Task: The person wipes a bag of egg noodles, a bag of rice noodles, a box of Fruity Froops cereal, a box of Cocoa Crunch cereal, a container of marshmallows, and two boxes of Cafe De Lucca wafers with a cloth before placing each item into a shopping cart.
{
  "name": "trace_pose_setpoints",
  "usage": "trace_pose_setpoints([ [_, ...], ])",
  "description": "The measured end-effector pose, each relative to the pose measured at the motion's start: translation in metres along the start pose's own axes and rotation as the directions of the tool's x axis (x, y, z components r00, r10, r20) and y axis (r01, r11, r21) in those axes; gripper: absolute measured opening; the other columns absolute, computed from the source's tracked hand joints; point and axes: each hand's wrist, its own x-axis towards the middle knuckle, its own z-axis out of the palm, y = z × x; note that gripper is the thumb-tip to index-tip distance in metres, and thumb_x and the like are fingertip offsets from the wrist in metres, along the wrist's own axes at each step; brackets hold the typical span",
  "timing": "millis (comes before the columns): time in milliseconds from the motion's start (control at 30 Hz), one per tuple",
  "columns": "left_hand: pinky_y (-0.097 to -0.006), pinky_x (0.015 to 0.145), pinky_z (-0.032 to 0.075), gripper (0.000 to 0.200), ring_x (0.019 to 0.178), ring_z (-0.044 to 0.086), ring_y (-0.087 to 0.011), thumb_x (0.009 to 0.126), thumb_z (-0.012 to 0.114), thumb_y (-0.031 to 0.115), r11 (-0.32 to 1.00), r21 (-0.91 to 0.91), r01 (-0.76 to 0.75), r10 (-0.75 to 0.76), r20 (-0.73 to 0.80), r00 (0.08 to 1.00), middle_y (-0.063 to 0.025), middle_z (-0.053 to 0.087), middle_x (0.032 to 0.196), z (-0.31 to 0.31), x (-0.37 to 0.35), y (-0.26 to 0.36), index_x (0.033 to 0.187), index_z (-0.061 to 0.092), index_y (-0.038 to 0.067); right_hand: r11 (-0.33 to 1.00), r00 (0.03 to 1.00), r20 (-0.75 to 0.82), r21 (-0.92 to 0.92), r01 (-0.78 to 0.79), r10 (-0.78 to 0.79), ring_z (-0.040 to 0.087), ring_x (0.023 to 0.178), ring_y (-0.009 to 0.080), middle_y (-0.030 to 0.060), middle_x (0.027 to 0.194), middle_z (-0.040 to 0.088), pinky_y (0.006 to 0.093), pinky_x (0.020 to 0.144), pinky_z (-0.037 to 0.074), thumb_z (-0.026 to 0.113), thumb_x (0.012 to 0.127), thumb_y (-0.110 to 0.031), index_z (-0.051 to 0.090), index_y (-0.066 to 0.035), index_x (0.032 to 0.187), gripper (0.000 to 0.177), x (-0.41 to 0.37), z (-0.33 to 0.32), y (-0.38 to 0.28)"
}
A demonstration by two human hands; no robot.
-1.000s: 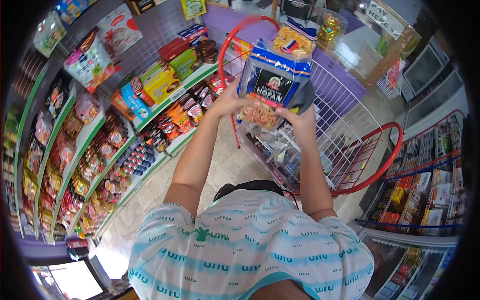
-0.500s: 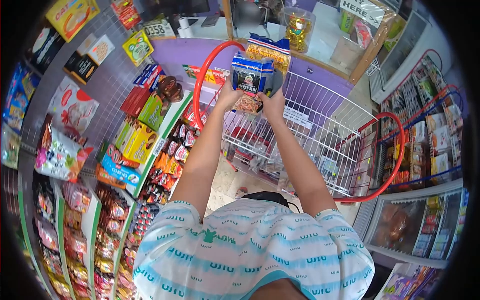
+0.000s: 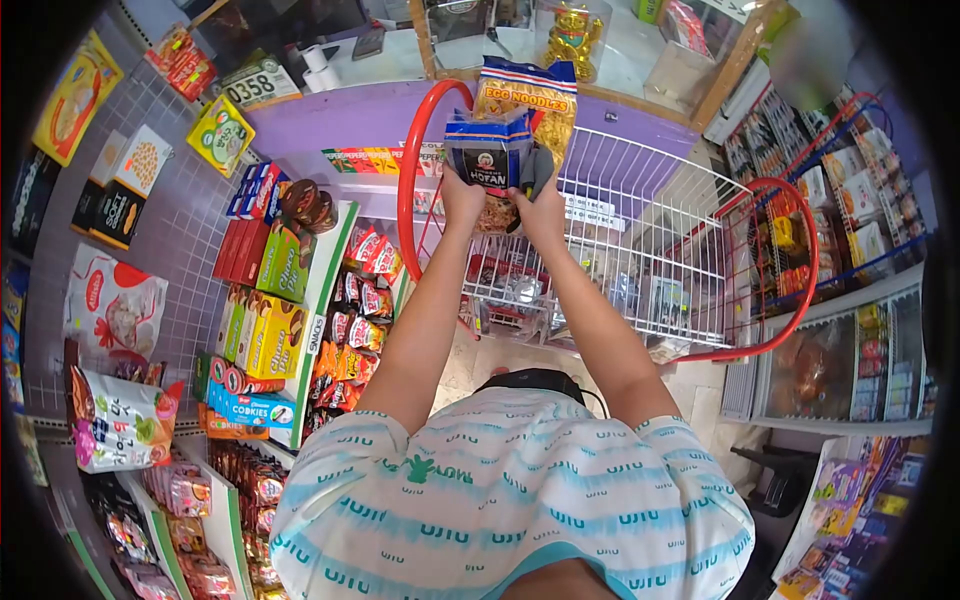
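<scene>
On my feed, a white shelf (image 3: 330, 268) with a green edge carries a yellow Choco Pie box (image 3: 279, 335), a green Choco Pie box (image 3: 286, 262), a blue cookies pack (image 3: 262, 409) and round brown containers (image 3: 308, 206). Farther off, I see a pale counter (image 3: 398, 71) bearing white rolls (image 3: 320, 68) and a clear container (image 3: 599, 45) around a golden figurine (image 3: 574, 32).

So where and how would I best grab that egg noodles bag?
I'd pinch the striped top edge of the egg noodles bag, coming down from above. That edge looks flat and stands up uncovered, while the Hofan pack in front hides the lower left part. Your right hand seems best placed, but would have to let go of that pack first.
</scene>
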Motion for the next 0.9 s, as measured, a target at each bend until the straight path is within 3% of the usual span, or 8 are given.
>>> trace_pose_setpoints([
  [167, -0.0398, 0.098, 0.037, 0.069, 0.115, 0.048, -0.0416, 0.071, 0.046, -0.008, 0.997, 0.072, 0.016, -0.010, -0.084, 0.996, -0.0304, 0.048, 0.122, 0.003, -0.026, 0.009, 0.137, 0.025, -0.004, 1.000, 0.999, 0.021, 0.009, -0.026, 0.026, 0.059, 0.089, 0.0421, 0.0242, 0.092, 0.062, 0.0439, 0.075, 0.046, 0.071, 0.073, -0.015, 0.046, -0.001, 0.120, 0.055, -0.012, 0.000, 0.010],
  [233, -0.0381, 0.107, 0.027, 0.071, 0.128, 0.035, -0.0380, 0.073, 0.042, -0.010, 0.990, 0.040, -0.133, 0.138, -0.180, 0.974, -0.0291, 0.036, 0.134, 0.002, -0.044, 0.016, 0.139, 0.019, -0.005, 0.999, 0.999, 0.002, 0.020, -0.047, 0.047, 0.061, 0.087, 0.0400, 0.0233, 0.090, 0.063, 0.0419, 0.075, 0.047, 0.071, 0.074, -0.014, 0.047, -0.001, 0.120, 0.053, -0.017, -0.005, 0.015],
  [300, -0.0395, 0.111, 0.016, 0.069, 0.135, 0.022, -0.0368, 0.074, 0.040, -0.011, 0.995, -0.036, -0.088, 0.083, -0.120, 0.989, -0.0258, 0.027, 0.141, 0.000, -0.065, 0.030, 0.139, 0.019, -0.006, 0.980, 0.990, 0.049, 0.146, -0.136, 0.130, 0.062, 0.084, 0.0363, 0.0228, 0.091, 0.064, 0.0392, 0.076, 0.047, 0.070, 0.074, -0.014, 0.049, 0.000, 0.118, 0.051, -0.021, -0.016, 0.021],
  [433, -0.0452, 0.110, 0.016, 0.067, 0.134, 0.021, -0.0388, 0.072, 0.042, -0.009, 0.949, 0.052, -0.309, 0.314, -0.182, 0.932, -0.0223, 0.028, 0.139, 0.013, -0.099, 0.068, 0.137, 0.025, -0.004, 0.855, 0.979, 0.086, 0.476, -0.205, 0.186, 0.057, 0.086, 0.0135, 0.0052, 0.097, 0.062, 0.0283, 0.078, 0.046, 0.070, 0.076, -0.009, 0.054, 0.000, 0.113, 0.041, -0.040, -0.066, 0.017],
  [567, -0.0419, 0.107, 0.024, 0.056, 0.128, 0.033, -0.0346, 0.073, 0.046, -0.005, 0.846, -0.180, -0.502, 0.511, 0.004, 0.860, -0.0197, 0.037, 0.134, 0.049, -0.135, 0.123, 0.128, 0.039, -0.002, 0.660, 0.982, 0.112, 0.727, -0.187, 0.155, 0.057, 0.093, 0.0150, 0.0059, 0.105, 0.060, 0.0290, 0.083, 0.045, 0.071, 0.077, -0.011, 0.051, 0.000, 0.117, 0.047, -0.080, -0.141, 0.012],
  [667, -0.0353, 0.102, 0.033, 0.043, 0.117, 0.046, -0.0264, 0.073, 0.044, -0.010, 0.751, -0.534, -0.389, 0.568, 0.223, 0.792, -0.0139, 0.050, 0.123, 0.091, -0.183, 0.172, 0.113, 0.053, 0.002, 0.537, 0.986, 0.044, 0.834, -0.124, 0.160, 0.054, 0.101, 0.0142, 0.0062, 0.111, 0.058, 0.0286, 0.087, 0.043, 0.073, 0.078, -0.018, 0.048, 0.000, 0.122, 0.053, -0.128, -0.213, 0.025],
  [767, -0.0365, 0.101, 0.034, 0.039, 0.115, 0.046, -0.0278, 0.074, 0.043, -0.009, 0.666, -0.632, -0.396, 0.697, 0.336, 0.634, -0.0150, 0.049, 0.122, 0.128, -0.254, 0.215, 0.109, 0.054, 0.001, 0.369, 0.998, -0.036, 0.929, 0.013, 0.057, 0.046, 0.118, 0.0161, 0.0077, 0.131, 0.046, 0.0317, 0.099, 0.036, 0.054, 0.089, -0.045, 0.028, -0.002, 0.139, 0.071, -0.180, -0.286, 0.051],
  [900, -0.0400, 0.096, 0.038, 0.033, 0.113, 0.048, -0.0319, 0.077, 0.043, -0.006, 0.574, -0.790, -0.217, 0.781, 0.448, 0.435, -0.0179, 0.048, 0.121, 0.169, -0.377, 0.272, 0.108, 0.055, 0.000, 0.401, 0.924, -0.334, 0.884, 0.239, 0.187, 0.049, 0.116, 0.0153, 0.0085, 0.130, 0.047, 0.0289, 0.098, 0.039, 0.044, 0.096, -0.037, 0.029, -0.002, 0.139, 0.057, -0.270, -0.398, 0.047],
])
